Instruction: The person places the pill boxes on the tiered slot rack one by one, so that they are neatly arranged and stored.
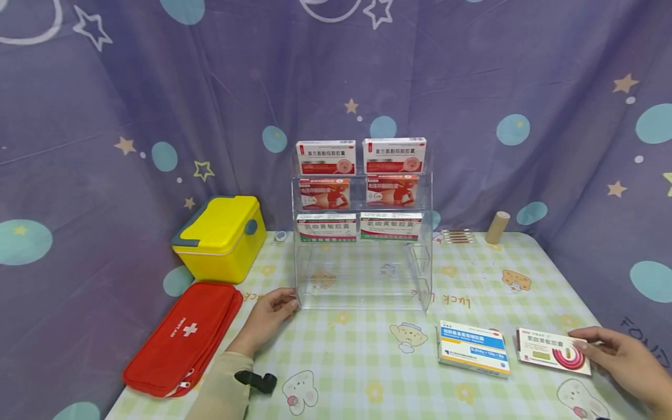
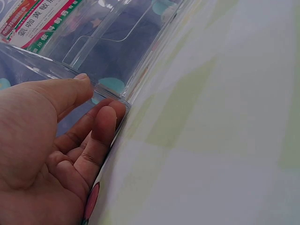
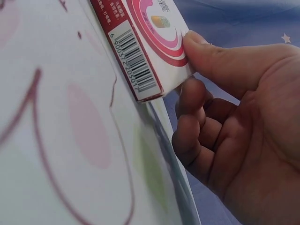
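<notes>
A clear acrylic display rack (image 1: 362, 280) stands mid-table, with pairs of medicine boxes on its upper three tiers. My left hand (image 1: 273, 318) holds the rack's lower left front corner; in the left wrist view, the thumb of the left hand (image 2: 56, 136) and its curled fingers sit around that corner. At the right, my right hand (image 1: 619, 356) pinches the near right end of a white medicine box (image 1: 551, 350) with pink rings. The right wrist view shows the thumb of the right hand (image 3: 234, 103) on the box's printed face, barcode side visible. A blue-and-white medicine box (image 1: 472, 347) lies just left of it.
On the left are a yellow lidded box (image 1: 226, 239) and a red first-aid pouch (image 1: 181, 344). Behind the rack to the right lie a row of thin brown-and-clear sticks (image 1: 458, 236) and a tan roll (image 1: 497, 227). A purple curtain (image 1: 472, 70) hangs behind the checked tablecloth (image 1: 357, 373).
</notes>
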A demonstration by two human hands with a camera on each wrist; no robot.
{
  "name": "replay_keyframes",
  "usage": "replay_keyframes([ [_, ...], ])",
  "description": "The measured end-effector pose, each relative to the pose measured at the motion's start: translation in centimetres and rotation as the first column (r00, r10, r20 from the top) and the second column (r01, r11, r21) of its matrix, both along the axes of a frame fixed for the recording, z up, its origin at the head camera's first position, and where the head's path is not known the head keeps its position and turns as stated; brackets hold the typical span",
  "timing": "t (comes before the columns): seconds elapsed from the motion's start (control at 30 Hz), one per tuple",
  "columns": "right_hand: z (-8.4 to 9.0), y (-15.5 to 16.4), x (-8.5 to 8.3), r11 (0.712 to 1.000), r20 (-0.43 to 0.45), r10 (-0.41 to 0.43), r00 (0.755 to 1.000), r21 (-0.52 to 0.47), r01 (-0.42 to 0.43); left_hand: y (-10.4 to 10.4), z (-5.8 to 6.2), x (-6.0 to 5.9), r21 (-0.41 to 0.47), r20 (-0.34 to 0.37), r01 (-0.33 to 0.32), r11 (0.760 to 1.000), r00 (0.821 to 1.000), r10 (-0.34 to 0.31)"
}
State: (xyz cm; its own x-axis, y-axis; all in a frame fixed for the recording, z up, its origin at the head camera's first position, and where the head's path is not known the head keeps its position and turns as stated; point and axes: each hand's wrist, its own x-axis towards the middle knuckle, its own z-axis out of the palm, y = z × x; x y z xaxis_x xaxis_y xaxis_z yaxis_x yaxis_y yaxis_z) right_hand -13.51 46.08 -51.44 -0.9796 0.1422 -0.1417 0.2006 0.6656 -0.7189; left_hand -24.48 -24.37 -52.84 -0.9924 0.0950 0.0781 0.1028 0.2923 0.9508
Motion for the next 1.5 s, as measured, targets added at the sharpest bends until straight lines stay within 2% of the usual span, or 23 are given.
replay_keyframes([
  [0.4,-0.6,0.4,-0.2,0.999,-0.081,-0.015,0.997,-0.04,0.012,-0.1,-0.1,0.0,0.009,0.003,-0.002,1.0,1.0,0.002],
  [0.7,-0.9,0.4,-0.1,0.997,-0.173,-0.069,0.982,-0.033,0.064,-0.2,-0.3,-0.1,0.012,-0.003,0.015,1.0,1.0,-0.015],
  [0.9,-0.7,0.4,0.0,0.993,-0.274,-0.09,0.958,-0.097,0.065,-0.2,-0.2,0.0,0.017,-0.002,0.014,1.0,1.0,-0.014],
  [1.03,-0.2,0.1,-0.1,0.983,-0.376,-0.101,0.921,-0.18,0.034,-0.2,-0.2,0.0,0.02,0.004,0.014,1.0,1.0,-0.014],
  [1.2,1.7,-1.4,-0.5,0.978,-0.481,-0.116,0.869,-0.208,0.015,-0.2,-0.4,-0.1,0.023,0.013,0.011,1.0,1.0,-0.011],
  [1.4,5.7,-4.0,-1.4,0.985,-0.575,-0.108,0.811,-0.173,0.009,-0.3,-0.5,-0.2,0.029,0.017,0.009,1.0,1.0,-0.01],
  [1.5,8.0,-5.6,-2.0,0.992,-0.591,-0.065,0.804,-0.125,-0.012,-0.3,-0.4,-0.2,0.031,0.018,0.01,0.999,1.0,-0.011],
])
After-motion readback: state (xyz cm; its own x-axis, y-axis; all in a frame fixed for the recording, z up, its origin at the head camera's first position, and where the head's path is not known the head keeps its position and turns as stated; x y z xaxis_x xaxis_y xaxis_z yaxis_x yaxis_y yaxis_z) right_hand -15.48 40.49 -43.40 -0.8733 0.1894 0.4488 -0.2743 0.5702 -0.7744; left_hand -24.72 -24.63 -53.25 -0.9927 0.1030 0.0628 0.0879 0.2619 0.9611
